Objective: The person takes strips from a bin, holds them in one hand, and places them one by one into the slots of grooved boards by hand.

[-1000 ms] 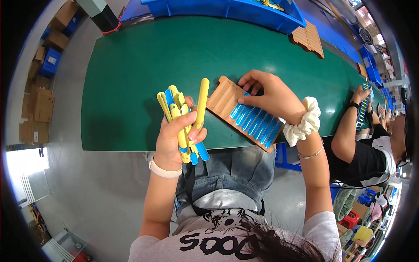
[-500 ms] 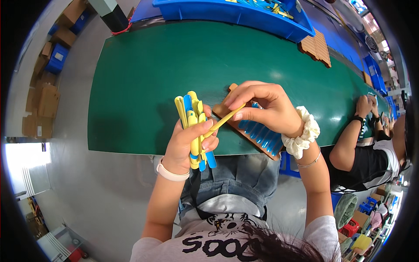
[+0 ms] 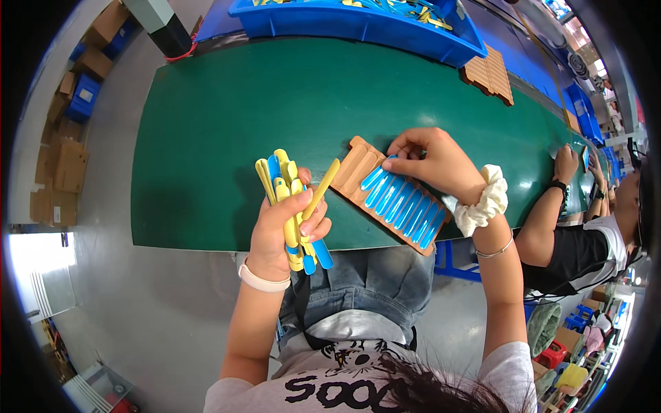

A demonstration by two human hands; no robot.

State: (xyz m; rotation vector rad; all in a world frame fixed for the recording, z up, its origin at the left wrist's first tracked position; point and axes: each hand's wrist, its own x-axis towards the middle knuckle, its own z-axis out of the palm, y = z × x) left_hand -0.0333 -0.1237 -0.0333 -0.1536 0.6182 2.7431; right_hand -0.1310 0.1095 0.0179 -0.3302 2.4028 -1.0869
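Note:
My left hand is closed around a bundle of yellow and blue flat strips with rounded ends, held above the table's near edge. One yellow strip slants out of the bundle to the right. A brown grooved tray lies tilted on the table, its lower end at the near edge. Several glossy blue strips lie side by side in its grooves, while bare grooves show at the upper left end. My right hand pinches the far end of the leftmost blue strip at the tray.
A blue bin full of blue and yellow strips stands at the far edge of the green table. Another brown grooved board lies at the far right. A co-worker's hands are at the table's right side. Cardboard boxes stand at the left.
My right hand has let go of the yellow strip, which stays in my left hand, and now pinches a blue strip on the tray. My left hand has shifted slightly left.

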